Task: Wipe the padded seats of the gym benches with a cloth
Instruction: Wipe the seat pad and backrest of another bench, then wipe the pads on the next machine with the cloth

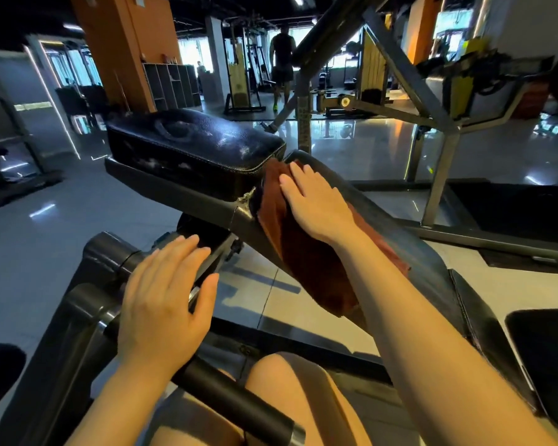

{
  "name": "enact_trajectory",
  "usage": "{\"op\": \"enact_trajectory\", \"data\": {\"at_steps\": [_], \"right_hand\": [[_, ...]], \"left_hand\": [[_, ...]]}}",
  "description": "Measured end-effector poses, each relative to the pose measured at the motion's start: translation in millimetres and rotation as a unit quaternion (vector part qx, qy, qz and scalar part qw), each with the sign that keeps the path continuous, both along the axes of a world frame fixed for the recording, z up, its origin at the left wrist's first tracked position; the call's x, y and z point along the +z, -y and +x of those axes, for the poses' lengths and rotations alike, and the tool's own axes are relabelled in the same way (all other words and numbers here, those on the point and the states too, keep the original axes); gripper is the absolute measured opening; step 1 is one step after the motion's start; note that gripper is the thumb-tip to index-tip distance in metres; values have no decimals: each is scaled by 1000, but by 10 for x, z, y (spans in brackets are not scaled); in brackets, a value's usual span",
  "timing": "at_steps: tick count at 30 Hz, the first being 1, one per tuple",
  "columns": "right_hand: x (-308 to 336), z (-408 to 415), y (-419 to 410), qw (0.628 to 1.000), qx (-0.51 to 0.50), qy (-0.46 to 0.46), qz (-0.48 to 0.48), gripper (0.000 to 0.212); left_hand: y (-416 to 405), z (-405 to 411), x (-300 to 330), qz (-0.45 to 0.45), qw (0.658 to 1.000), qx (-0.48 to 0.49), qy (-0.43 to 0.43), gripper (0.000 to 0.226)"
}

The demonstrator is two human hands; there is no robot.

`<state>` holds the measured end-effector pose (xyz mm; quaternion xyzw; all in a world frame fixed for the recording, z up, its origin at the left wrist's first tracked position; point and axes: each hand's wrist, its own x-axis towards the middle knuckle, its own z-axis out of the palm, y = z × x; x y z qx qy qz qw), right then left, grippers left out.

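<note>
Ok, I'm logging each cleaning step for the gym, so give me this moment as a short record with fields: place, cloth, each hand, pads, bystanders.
place: gym floor, at a black bench
cloth: brown cloth spread along the long sloped pad
right hand: right hand flat on the cloth, fingers straight, near the pad's upper end
left hand: left hand open, over the black frame bar, holds nothing; contact with the bar unclear
other pad: small black seat pad, bare, with pale smears
bystanders: a person standing far off, in silhouette

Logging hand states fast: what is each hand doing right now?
Left hand: open, resting on the black frame bar.
Right hand: open, pressing the brown cloth flat.
</note>
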<state>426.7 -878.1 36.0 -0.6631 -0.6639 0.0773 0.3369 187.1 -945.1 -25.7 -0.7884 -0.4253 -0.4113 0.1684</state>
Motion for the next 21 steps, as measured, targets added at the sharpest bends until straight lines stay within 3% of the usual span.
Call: {"op": "enact_trajectory", "data": {"at_steps": [3, 8, 11, 14, 17, 21], "right_hand": [[-161, 216, 47, 1000, -29, -8, 7, 55], [-815, 1136, 274, 974, -185, -14, -127, 47], [-1146, 1450, 597, 958, -236, -44, -159, 57], [-1322, 1464, 867, 942, -282, -103, -152, 73], [-1404, 1302, 1059, 923, -327, -140, -147, 57], [-1369, 851, 1253, 878, -441, -181, -34, 58]], "left_hand": [[20, 1, -6, 12, 1000, 6, -11, 40], [51, 22, -4, -3, 1000, 5, -22, 42], [61, 40, 15, -23, 1000, -2, -17, 42], [66, 16, 16, -36, 999, -14, -11, 42], [71, 0, 16, -32, 999, -29, -9, 41], [73, 12, 7, -31, 998, -49, 5, 41]]}}
